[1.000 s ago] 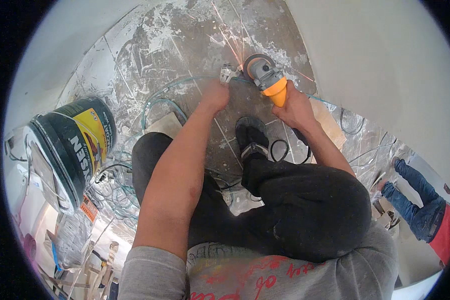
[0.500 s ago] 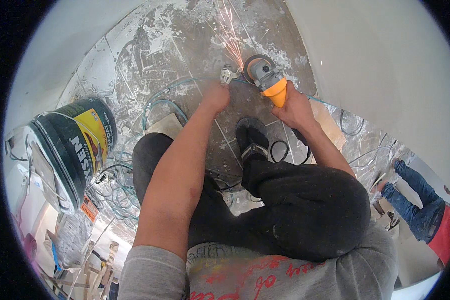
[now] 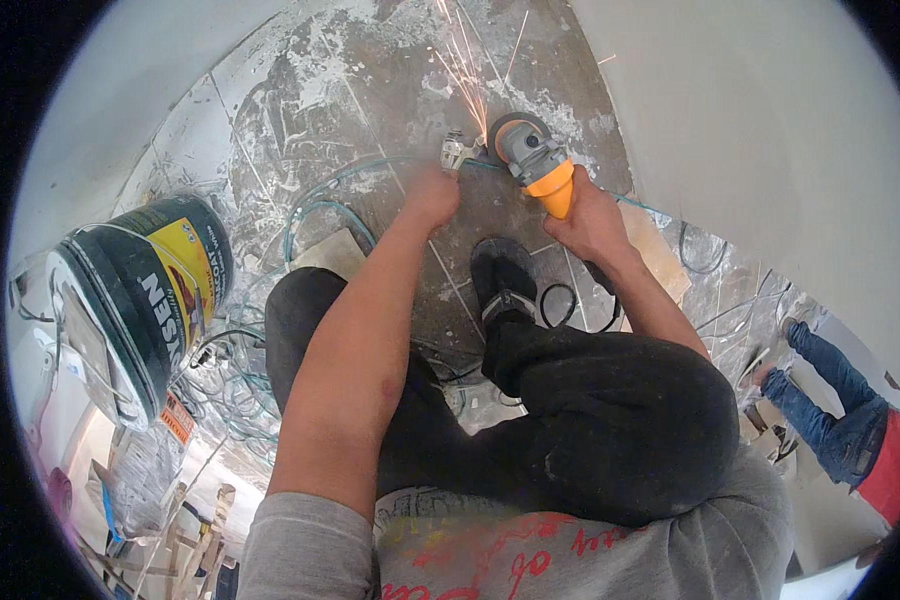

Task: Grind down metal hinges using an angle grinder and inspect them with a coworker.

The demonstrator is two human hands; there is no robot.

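My right hand (image 3: 588, 218) is wrapped round the yellow body of an angle grinder (image 3: 542, 165), whose grey head carries a round disc (image 3: 511, 128). Just left of it, my left hand (image 3: 433, 197) is closed on a silvery metal tool with a jaw-like head (image 3: 454, 150); its lower part is hidden in the fist, so I cannot tell its exact kind. A small bit at the tool's right end meets the disc's edge. From there a spray of orange sparks (image 3: 467, 85) flies away from me over the floor.
A dark green paint bucket (image 3: 155, 285) stands at left with a scraper-like plate on its lid. Teal hose (image 3: 342, 208) and cables loop across the dusty tiled floor (image 3: 370, 80). A pale wall (image 3: 750, 120) rises at right. Beyond it, another person in jeans (image 3: 835, 400) is visible.
The spark spray has changed shape, with stray streaks reaching further right. Both hands, the grinder and the metal tool hold nearly the same place.
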